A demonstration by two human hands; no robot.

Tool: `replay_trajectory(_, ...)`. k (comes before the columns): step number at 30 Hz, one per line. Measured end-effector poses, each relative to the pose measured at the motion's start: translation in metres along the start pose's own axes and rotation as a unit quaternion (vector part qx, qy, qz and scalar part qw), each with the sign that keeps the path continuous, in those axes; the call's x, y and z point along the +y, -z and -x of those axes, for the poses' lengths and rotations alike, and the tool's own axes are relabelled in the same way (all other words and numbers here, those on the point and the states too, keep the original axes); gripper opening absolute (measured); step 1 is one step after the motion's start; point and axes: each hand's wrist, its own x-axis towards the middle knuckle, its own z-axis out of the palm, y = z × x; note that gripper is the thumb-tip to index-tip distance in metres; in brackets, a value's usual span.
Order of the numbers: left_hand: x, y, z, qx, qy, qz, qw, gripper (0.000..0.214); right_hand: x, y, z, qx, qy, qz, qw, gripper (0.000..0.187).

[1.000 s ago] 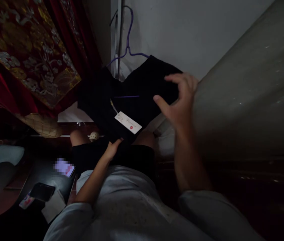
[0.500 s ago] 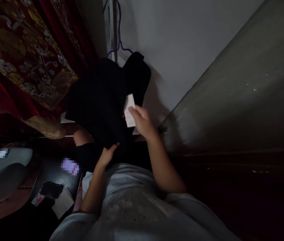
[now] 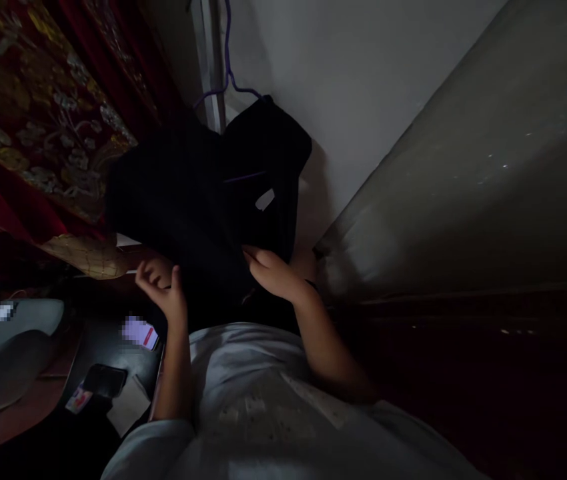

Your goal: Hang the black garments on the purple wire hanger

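A black garment (image 3: 163, 193) hangs from a purple hanger (image 3: 229, 80) in front of me, its front parted. Inside the opening a white tag (image 3: 265, 200) shows; what is on it is unreadable. My right hand (image 3: 271, 272) is closed on the garment's edge, below the tag, fingertips partly hidden by dark cloth. My left hand (image 3: 161, 287) is at the garment's lower left side, fingers apart and curled a little, holding nothing. Dimness hides the details of the cloth.
A red embroidered cloth (image 3: 63, 100) hangs at upper left. At lower left lie a lit phone (image 3: 139, 332), a dark phone (image 3: 105, 380) and a pale paper (image 3: 128, 405), near a grey chair (image 3: 23, 320). A pale wall (image 3: 353, 80) rises behind, with a grey slanted surface (image 3: 463, 193) at right.
My right hand has let go of the white tag and moved down to the garment's edge. My left hand has released the cloth and shifted left, opening. The garment's front has spread wider.
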Motion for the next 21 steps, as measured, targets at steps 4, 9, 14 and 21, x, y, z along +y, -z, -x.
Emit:
replay_trajectory(4, 0.007, -0.024, 0.049, -0.013, -0.133, 0.000, 0.991, 0.055, -0.013, -0.006, 0.004, 0.032, 0.013, -0.020, 0.999, 0.033)
replay_trajectory(9, -0.006, -0.062, 0.096, -0.267, -0.025, 0.074, 0.961, 0.065, -0.011, -0.025, 0.008, 0.025, 0.027, -0.012, 0.999, 0.035)
replay_trajectory(14, -0.005, -0.072, 0.071, -0.294, -0.036, 0.043, 0.954, 0.020, -0.008, -0.021, 0.008, 0.051, 0.099, -0.069, 0.991, 0.042)
replay_trajectory(21, 0.004, -0.086, 0.064, -0.348, -0.045, 0.022, 0.936, 0.015, -0.001, -0.019, 0.004, 0.093, 0.072, -0.165, 0.979, 0.044)
